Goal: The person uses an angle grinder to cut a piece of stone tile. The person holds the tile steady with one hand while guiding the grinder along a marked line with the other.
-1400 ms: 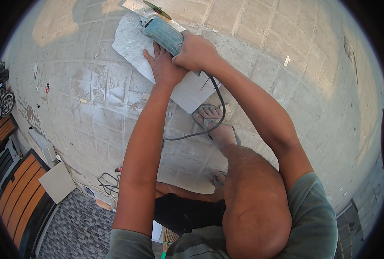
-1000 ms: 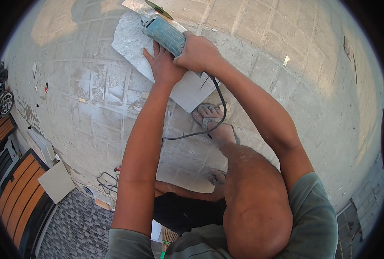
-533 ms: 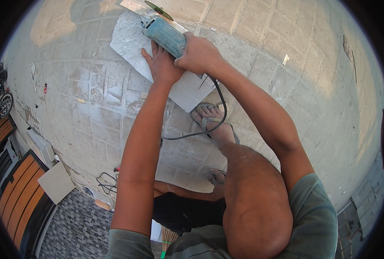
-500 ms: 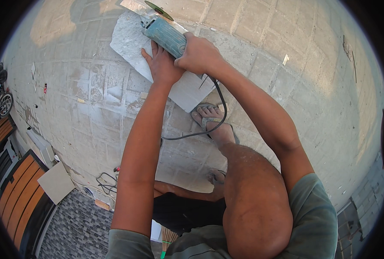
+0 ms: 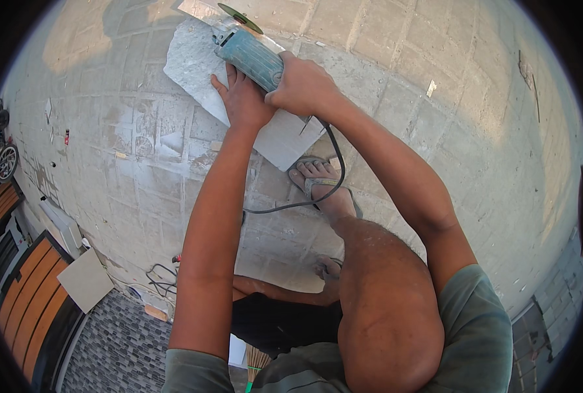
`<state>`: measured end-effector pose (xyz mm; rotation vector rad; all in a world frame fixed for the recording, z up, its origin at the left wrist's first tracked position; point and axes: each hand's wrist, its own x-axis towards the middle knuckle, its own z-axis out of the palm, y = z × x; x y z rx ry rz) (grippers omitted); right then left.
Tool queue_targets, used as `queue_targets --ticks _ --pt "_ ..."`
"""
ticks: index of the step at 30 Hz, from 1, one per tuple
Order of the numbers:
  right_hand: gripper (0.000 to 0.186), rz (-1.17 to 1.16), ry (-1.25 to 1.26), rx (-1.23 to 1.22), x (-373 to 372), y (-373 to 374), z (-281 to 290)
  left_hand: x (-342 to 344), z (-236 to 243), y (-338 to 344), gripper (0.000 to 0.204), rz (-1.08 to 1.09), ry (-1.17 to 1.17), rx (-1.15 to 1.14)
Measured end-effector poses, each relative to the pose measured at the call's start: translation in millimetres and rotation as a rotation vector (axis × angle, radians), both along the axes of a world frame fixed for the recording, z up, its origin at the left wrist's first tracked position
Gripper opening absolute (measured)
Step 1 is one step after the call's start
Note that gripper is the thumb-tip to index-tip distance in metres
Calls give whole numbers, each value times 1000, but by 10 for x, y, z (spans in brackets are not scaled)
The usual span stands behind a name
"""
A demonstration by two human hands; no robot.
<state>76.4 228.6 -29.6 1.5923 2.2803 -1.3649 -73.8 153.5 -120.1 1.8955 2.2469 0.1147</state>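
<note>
While the right hand [image 5: 304, 85] is clasped around the rear of the blue grinder [image 5: 249, 57], the left hand [image 5: 245, 103] is close against it with the thumb spread, its fingertips too hidden to tell whether they grip. The grinder is over the pale slab [image 5: 193, 73] on the paved ground [image 5: 429, 111], its long axis slanting from the green disc [image 5: 240, 18] at upper left down to the black cord [image 5: 339, 160] at lower right.
</note>
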Motion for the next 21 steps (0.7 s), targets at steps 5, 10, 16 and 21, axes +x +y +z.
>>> queue_targets --ticks 5,10,16,21 --pt "65 -3 -8 13 13 -10 11 -3 -5 -1 101 5 3 -8" --pt "65 1 -19 -18 38 -16 16 6 4 5 102 6 12 -32" --pt "88 18 -6 -26 89 -23 7 22 31 7 98 4 -10 -17" --pt "88 26 -10 -17 93 -35 16 -6 -5 -4 91 7 -14 9"
